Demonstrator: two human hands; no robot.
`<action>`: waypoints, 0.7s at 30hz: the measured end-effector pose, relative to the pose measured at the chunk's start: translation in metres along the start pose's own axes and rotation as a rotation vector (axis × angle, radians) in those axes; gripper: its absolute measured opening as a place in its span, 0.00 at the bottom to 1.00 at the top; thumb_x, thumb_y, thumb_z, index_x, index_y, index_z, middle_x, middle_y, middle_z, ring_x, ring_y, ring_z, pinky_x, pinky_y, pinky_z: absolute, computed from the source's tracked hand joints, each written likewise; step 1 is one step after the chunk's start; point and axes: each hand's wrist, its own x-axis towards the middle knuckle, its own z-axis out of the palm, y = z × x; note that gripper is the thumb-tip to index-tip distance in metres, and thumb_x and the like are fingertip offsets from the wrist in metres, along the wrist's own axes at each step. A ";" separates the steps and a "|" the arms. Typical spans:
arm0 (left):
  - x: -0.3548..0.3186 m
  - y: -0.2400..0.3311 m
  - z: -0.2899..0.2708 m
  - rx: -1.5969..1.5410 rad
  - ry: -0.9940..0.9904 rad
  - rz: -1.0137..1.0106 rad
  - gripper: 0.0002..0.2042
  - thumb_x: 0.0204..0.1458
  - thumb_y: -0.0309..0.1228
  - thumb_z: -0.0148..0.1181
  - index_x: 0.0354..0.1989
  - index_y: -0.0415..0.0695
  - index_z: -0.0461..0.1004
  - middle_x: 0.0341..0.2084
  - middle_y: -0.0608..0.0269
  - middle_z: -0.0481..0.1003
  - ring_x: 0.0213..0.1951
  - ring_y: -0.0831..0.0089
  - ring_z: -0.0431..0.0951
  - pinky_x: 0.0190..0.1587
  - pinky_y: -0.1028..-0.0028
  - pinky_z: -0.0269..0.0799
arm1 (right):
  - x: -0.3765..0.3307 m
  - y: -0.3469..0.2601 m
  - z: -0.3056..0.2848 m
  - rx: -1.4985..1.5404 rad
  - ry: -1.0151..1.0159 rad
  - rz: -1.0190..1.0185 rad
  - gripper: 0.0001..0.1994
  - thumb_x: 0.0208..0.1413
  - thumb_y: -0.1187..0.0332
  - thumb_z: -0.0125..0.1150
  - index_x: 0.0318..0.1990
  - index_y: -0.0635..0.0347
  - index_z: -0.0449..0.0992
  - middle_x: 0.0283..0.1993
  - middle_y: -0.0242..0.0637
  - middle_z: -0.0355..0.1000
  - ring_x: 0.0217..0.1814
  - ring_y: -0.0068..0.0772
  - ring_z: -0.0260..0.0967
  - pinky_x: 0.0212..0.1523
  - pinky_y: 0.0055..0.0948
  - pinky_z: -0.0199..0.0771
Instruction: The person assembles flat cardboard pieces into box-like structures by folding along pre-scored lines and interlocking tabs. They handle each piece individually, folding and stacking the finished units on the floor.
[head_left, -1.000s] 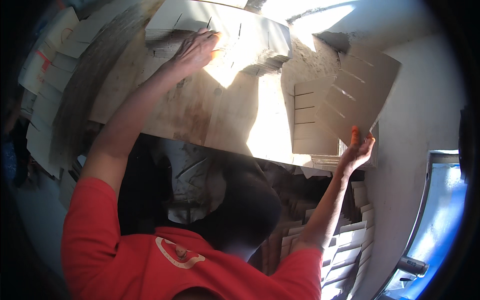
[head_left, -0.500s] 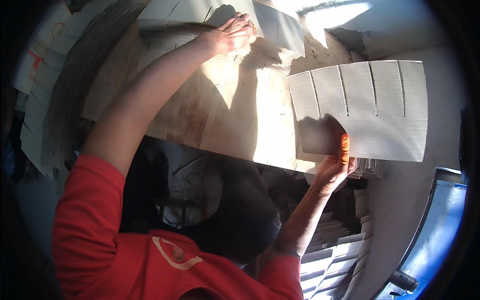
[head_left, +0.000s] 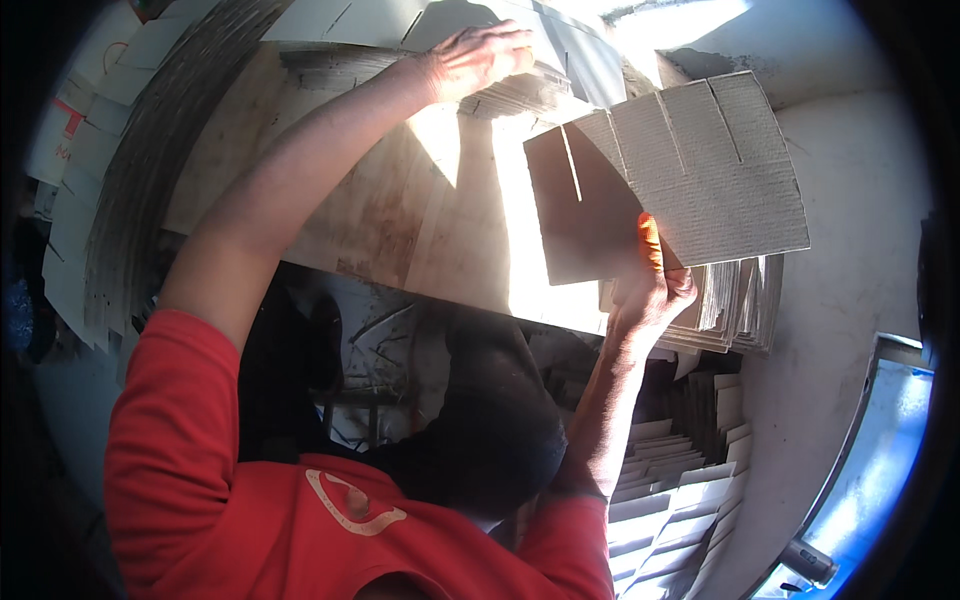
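My right hand (head_left: 650, 292) grips the lower edge of a cardboard sheet (head_left: 725, 195), with an orange cover on the thumb lying over its face. The sheet is tilted, with several narrow slits running in from its far edge, and a shadow darkens its left part. At the far side of the table, my left hand (head_left: 482, 62) lies over the near right part of a stack of slotted cardboard sheets (head_left: 375, 25). Its fingers stretch to the right, loosely together, with nothing visible held in them. The fingertips' undersides are hidden.
A wooden tabletop (head_left: 350, 215) lies between my arms. Under the held sheet, more cardboard pieces (head_left: 735, 300) stand bundled. Further stacks (head_left: 170, 130) rise at the left, and pale sheets (head_left: 660, 510) sit low at the right. A blue panel (head_left: 880, 450) stands by the wall (head_left: 850, 200).
My right hand has moved left and farther away with the cardboard sheet, which has turned and tilted, uncovering the bundle below. My left hand has shifted slightly right, its fingers straighter.
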 end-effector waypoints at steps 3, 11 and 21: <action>-0.003 0.005 0.014 0.355 0.133 0.336 0.07 0.52 0.27 0.49 0.38 0.42 0.68 0.42 0.52 0.67 0.42 0.58 0.74 0.43 0.64 0.74 | 0.001 0.005 0.005 0.035 0.008 0.007 0.07 0.53 0.69 0.66 0.33 0.64 0.80 0.19 0.27 0.70 0.09 0.08 0.48 0.07 0.15 0.42; -0.026 0.036 0.022 0.107 -0.111 0.263 0.07 0.45 0.27 0.57 0.30 0.37 0.69 0.42 0.52 0.65 0.40 0.67 0.72 0.37 0.71 0.78 | -0.004 0.005 0.014 0.026 -0.030 -0.015 0.05 0.54 0.70 0.65 0.30 0.62 0.78 0.19 0.27 0.70 0.09 0.11 0.51 0.08 0.16 0.48; -0.040 0.094 0.007 0.346 0.079 0.504 0.11 0.42 0.31 0.59 0.28 0.34 0.75 0.35 0.49 0.71 0.38 0.65 0.69 0.33 0.74 0.76 | 0.001 -0.001 0.013 -0.088 -0.094 0.028 0.03 0.55 0.77 0.59 0.32 0.62 0.79 0.13 0.28 0.67 0.08 0.13 0.56 0.10 0.17 0.51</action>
